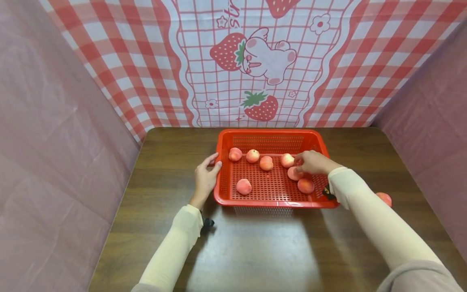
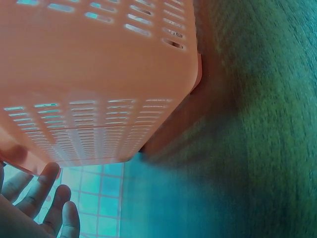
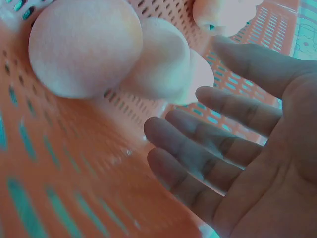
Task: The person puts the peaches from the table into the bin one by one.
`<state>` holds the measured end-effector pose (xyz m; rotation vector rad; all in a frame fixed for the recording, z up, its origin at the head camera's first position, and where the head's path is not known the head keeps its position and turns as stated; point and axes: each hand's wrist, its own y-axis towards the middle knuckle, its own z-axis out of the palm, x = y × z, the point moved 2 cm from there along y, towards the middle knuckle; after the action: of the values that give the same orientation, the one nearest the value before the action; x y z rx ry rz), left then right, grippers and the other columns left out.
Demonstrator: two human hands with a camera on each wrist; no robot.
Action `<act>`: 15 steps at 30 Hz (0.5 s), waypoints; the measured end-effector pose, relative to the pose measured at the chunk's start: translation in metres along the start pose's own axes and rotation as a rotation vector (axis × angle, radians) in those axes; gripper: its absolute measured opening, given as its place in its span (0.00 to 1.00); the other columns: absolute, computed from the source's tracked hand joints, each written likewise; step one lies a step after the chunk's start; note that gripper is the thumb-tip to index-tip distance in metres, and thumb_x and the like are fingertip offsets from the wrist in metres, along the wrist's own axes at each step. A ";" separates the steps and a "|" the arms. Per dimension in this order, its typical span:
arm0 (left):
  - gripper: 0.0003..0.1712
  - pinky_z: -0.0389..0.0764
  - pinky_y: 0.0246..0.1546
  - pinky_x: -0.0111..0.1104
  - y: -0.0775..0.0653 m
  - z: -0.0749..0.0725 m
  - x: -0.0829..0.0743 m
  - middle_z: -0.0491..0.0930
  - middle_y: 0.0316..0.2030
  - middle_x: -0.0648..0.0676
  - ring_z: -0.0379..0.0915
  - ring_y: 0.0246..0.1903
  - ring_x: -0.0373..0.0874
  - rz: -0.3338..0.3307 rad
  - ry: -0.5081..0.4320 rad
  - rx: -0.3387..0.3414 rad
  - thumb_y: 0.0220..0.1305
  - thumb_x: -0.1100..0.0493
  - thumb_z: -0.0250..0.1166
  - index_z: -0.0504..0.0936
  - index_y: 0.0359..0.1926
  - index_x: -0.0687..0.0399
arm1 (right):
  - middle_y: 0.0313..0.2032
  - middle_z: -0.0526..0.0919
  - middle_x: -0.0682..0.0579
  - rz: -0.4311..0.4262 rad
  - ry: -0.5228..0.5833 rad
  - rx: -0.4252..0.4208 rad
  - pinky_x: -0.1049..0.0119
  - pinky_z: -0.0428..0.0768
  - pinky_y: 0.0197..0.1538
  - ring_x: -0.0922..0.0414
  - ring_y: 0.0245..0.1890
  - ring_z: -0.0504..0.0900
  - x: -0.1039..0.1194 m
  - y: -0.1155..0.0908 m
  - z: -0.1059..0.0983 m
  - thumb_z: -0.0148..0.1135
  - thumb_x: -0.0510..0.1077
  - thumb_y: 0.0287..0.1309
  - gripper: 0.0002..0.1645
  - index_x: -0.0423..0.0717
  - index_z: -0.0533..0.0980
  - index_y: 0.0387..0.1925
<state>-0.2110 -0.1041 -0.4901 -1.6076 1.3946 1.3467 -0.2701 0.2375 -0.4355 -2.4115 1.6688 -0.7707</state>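
Note:
A red plastic basket (image 1: 277,204) with slotted walls sits on the table and holds several peaches (image 1: 244,186). My left hand (image 1: 206,176) rests at the basket's left rim, thumb and fingertips against it; in the left wrist view its loosely bent fingers (image 2: 59,201) lie beside the outer wall. Inside the basket on the right, my right hand (image 1: 314,163) reaches over a peach (image 1: 293,174), its fingertips right at the fruit. In the right wrist view the palm is empty, thumb and fingers apart, beside a row of peaches (image 3: 84,47).
One more peach (image 1: 384,198) lies on the wooden table (image 1: 164,243) to the right of the basket, partly behind the right sleeve (image 1: 383,219). A checked strawberry cloth (image 1: 138,61) hangs behind the table, and pink cloth (image 1: 54,162) hangs at both sides.

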 end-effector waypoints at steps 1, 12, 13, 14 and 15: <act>0.19 0.85 0.40 0.43 0.000 0.000 0.000 0.86 0.42 0.61 0.85 0.35 0.55 0.001 -0.001 -0.001 0.62 0.60 0.67 0.83 0.55 0.54 | 0.47 0.84 0.39 0.004 0.003 -0.010 0.49 0.77 0.51 0.49 0.41 0.78 0.000 -0.001 -0.002 0.67 0.47 0.57 0.25 0.35 0.79 0.52; 0.19 0.84 0.42 0.44 0.001 0.000 0.002 0.85 0.41 0.62 0.84 0.37 0.55 -0.004 -0.028 -0.002 0.62 0.61 0.66 0.83 0.55 0.55 | 0.47 0.84 0.38 -0.013 0.000 -0.097 0.45 0.78 0.53 0.47 0.45 0.82 -0.003 -0.017 -0.015 0.63 0.48 0.61 0.25 0.34 0.78 0.53; 0.19 0.84 0.42 0.45 0.001 0.000 0.002 0.85 0.41 0.62 0.84 0.37 0.55 -0.004 -0.032 -0.001 0.62 0.61 0.66 0.83 0.55 0.55 | 0.47 0.84 0.38 -0.011 0.005 -0.104 0.45 0.78 0.53 0.46 0.45 0.82 -0.003 -0.019 -0.016 0.63 0.48 0.61 0.24 0.34 0.78 0.53; 0.19 0.84 0.43 0.45 0.001 0.001 0.002 0.85 0.41 0.62 0.84 0.37 0.55 -0.003 -0.034 0.000 0.62 0.61 0.66 0.83 0.55 0.55 | 0.47 0.84 0.39 -0.011 0.009 -0.115 0.44 0.77 0.53 0.45 0.46 0.82 -0.004 -0.020 -0.017 0.63 0.48 0.61 0.24 0.35 0.78 0.52; 0.19 0.84 0.43 0.45 0.001 0.001 0.001 0.85 0.41 0.62 0.84 0.37 0.55 -0.002 -0.036 0.000 0.62 0.61 0.66 0.83 0.55 0.55 | 0.46 0.84 0.39 -0.014 0.017 -0.125 0.44 0.77 0.53 0.45 0.47 0.81 -0.005 -0.022 -0.018 0.63 0.48 0.61 0.23 0.35 0.78 0.52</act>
<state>-0.2118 -0.1042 -0.4913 -1.5766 1.3714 1.3678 -0.2614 0.2538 -0.4134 -2.5080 1.7585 -0.7105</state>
